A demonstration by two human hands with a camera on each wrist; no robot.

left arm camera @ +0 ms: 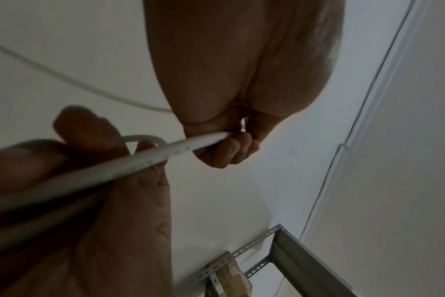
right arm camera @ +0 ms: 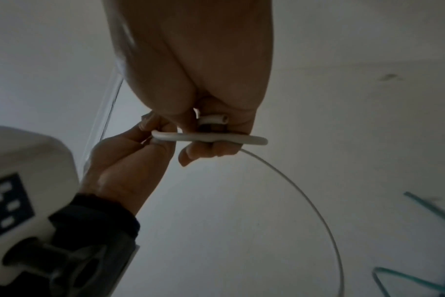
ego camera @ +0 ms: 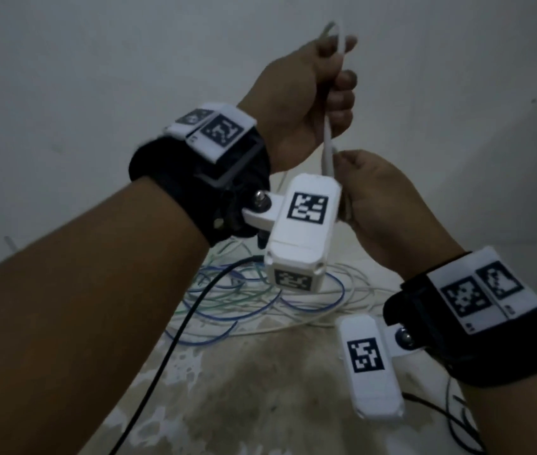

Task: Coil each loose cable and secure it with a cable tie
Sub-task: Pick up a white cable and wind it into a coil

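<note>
White cable (ego camera: 327, 139): held up in the air in front of me, between both hands, folded back on itself; its cut end (right arm camera: 222, 119) shows in the right wrist view, tucked by my right palm.
Left hand (ego camera: 309, 93): raised higher, fingers curled round the upper fold, a small loop poking out above the fist.
Right hand (ego camera: 375, 198): just below, fingertips pinching the same cable where it hangs down.
Tail of cable (right arm camera: 313, 201): thin, arcs away from my right hand toward the floor.
Loose pile (ego camera: 260, 297): white, blue and green wires tangled on the stained floor (ego camera: 260, 405) below my wrists, well apart from the held one.
Step, as I judge it: first turns of a coil, barely begun.
Next move: draw more slack up with the right, lay it round into the left's grip, keep loops even.
Cable tie: none that I can see.
</note>
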